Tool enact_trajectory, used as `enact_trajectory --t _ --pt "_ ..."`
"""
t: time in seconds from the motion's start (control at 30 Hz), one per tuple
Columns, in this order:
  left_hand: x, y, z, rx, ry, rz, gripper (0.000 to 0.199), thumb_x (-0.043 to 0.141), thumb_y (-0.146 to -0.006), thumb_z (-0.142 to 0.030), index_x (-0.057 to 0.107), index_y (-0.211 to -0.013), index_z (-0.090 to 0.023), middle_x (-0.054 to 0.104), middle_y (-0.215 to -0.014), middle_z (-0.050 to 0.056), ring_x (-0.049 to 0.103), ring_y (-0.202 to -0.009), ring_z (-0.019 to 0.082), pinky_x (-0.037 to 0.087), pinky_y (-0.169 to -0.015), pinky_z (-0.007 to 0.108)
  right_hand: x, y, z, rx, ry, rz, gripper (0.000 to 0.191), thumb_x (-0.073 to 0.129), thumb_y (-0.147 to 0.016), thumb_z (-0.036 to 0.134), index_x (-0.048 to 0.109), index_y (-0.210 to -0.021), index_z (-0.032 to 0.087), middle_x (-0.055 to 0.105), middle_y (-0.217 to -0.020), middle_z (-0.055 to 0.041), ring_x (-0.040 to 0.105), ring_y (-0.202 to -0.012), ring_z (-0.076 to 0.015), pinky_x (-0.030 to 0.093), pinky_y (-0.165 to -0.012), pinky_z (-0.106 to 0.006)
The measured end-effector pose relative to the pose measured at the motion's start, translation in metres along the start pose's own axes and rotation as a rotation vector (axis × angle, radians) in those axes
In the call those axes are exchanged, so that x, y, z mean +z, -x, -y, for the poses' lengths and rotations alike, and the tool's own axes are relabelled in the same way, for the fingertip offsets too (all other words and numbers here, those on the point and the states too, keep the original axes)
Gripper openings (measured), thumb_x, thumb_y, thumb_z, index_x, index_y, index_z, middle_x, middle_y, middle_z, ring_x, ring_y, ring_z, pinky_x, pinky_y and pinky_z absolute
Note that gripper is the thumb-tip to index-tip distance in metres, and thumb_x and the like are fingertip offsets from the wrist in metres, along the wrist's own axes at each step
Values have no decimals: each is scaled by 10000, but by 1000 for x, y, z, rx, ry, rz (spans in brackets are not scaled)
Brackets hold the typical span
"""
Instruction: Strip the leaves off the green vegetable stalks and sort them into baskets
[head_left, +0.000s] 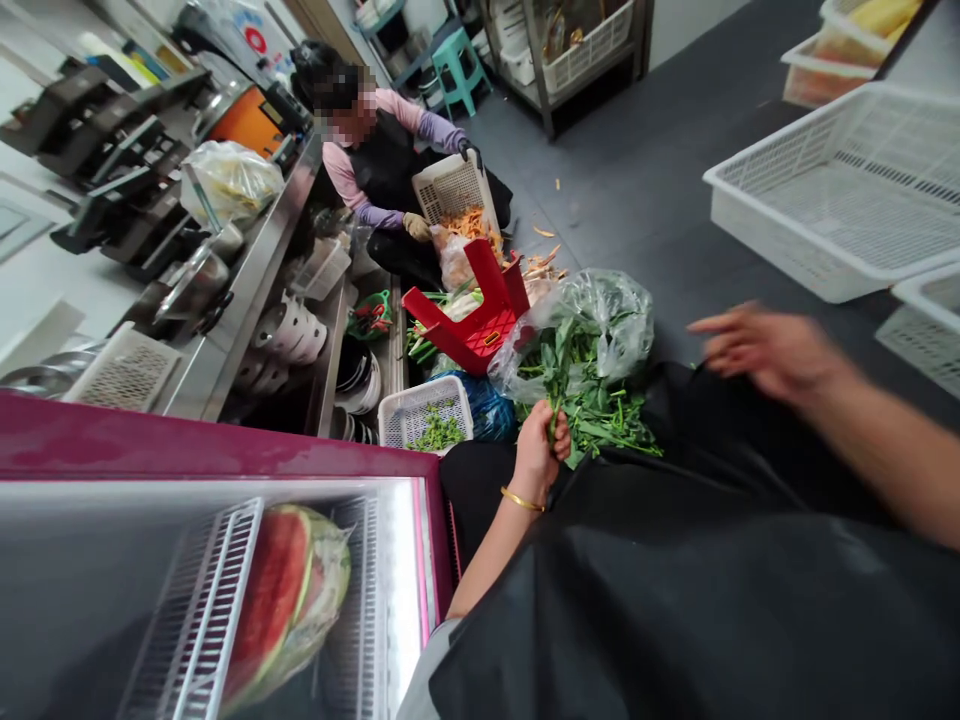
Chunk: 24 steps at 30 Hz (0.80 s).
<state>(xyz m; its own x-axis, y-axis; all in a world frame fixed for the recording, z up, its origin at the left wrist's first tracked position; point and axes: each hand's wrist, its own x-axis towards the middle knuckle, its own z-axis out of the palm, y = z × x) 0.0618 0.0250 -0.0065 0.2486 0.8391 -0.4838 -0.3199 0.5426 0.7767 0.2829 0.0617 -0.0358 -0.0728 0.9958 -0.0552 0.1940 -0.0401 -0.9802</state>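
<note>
My left hand (538,448), with a gold bracelet on its wrist, is closed around a bunch of leafy green stems (559,365). More loose greens (607,420) lie just beyond it, partly inside a clear plastic bag (630,305). Off to the right, my right hand (772,350) is held above the floor, somewhat blurred. Its index finger points out, the other fingers are slightly bent, and nothing shows in it. A small white basket (463,400) with a few green leaves (437,430) stands left of my left hand.
An overturned red stool (480,325) lies ahead. Beyond it a crouching co-worker (390,150) tilts a basket (442,185) of orange peelings. White crates (817,200) stand at the right. On my left are an open fridge (225,435) with a cut watermelon (281,580) and a steel counter (240,310).
</note>
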Motion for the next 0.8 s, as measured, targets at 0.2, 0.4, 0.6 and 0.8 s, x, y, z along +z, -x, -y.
enact_trajectory --t 0.2,0.4,0.6,0.8 --pt "0 8 4 168 71 -143 344 667 -716 -431 426 -721 -186 392 -553 -74 279 -392 31 166 -382 175 87 -4 35 -134 12 224 352 561 -794 472 573 -624 164 573 -536 -12 515 -503 -124 405 -487 -238" --pt "-15 5 7 328 56 -368 346 656 -741 -455 430 -738 -193 451 -583 -61 348 -428 45 233 -405 179 97 16 37 -561 203 369 308 474 -856 423 605 -715 183 593 -659 -43 505 -598 -133 385 -558 -248" --pt "-12 7 15 329 -34 -282 319 681 -754 -407 441 -743 -196 399 -554 -82 328 -414 40 232 -396 173 101 -20 39 -314 333 122 393 523 -824 471 414 -565 196 410 -527 25 377 -517 -107 284 -499 -247" --pt "-29 4 -5 26 416 -132 202 598 -818 -286 482 -719 -153 309 -564 -66 209 -389 15 153 -346 137 98 18 37 -605 222 323 267 507 -840 388 542 -672 183 555 -654 -35 490 -605 -134 369 -557 -253"
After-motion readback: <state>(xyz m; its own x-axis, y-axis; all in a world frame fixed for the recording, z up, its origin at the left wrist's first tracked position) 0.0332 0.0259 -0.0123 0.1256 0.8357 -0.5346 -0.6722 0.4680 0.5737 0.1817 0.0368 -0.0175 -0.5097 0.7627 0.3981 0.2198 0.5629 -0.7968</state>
